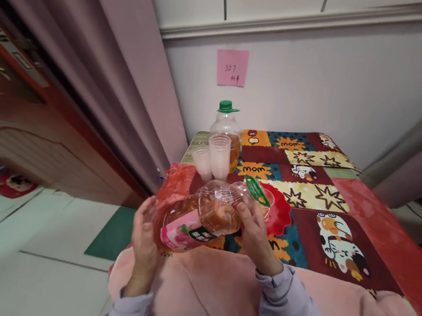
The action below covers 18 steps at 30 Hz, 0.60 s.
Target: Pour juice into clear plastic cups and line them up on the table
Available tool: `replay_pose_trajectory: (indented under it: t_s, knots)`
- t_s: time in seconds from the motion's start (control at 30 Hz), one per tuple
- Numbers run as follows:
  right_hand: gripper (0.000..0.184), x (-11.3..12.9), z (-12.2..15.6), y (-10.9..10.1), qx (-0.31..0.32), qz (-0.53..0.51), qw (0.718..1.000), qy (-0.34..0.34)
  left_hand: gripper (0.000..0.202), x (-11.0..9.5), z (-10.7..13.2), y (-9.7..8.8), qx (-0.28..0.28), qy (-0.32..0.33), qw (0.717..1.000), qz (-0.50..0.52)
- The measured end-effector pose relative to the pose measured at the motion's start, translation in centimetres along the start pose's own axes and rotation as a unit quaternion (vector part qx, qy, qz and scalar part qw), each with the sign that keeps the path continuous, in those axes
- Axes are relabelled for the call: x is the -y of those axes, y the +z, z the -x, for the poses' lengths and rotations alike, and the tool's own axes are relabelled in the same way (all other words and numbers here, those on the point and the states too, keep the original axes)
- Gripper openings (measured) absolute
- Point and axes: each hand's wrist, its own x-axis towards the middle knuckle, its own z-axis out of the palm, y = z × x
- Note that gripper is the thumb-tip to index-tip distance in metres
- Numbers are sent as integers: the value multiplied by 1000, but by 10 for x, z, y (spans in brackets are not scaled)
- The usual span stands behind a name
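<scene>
A large clear bottle (203,212) of amber liquid with a pink label lies tilted on its side between my hands, neck pointing right over a red plastic bowl (282,212). My left hand (144,243) cups the bottle's base, fingers wrapped round it. My right hand (254,229) grips the bottle near its neck, by the green handle ring (257,189). Whether liquid is leaving the neck I cannot tell.
A second bottle (227,129) with a green cap stands upright at the table's far left, two stacks of clear plastic cups (219,155) before it. The table wears a patterned cloth (327,195) and a pink one (216,289). A pink note (231,67) hangs on the wall; a door stands left.
</scene>
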Motion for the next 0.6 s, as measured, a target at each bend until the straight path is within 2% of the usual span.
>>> replay_pose_trajectory:
  t_s: [0.03,0.13,0.2,0.3,0.4,0.53,0.6]
  knots:
    - [52,2,1,2,-4,5,1000,-3,99,-14,-5,4,28,16,999,-12]
    - [51,11,3,12,15,24,1000,-5,133,-46,-20,23,186,56,969,-153]
    - [50,17,4,19,53,37,998,-8,139,-53,-28,38,248,50,942,-218]
    - [52,22,5,26,80,33,996,-14,139,-49,-35,49,303,0,915,-267]
    - [60,20,3,26,87,29,996,-6,136,-41,-38,45,343,-13,894,-287]
    - [79,23,-5,13,164,86,983,9,130,-38,-41,29,419,78,831,-358]
    - [97,31,-11,-2,184,134,974,7,131,-37,-41,24,423,110,815,-381]
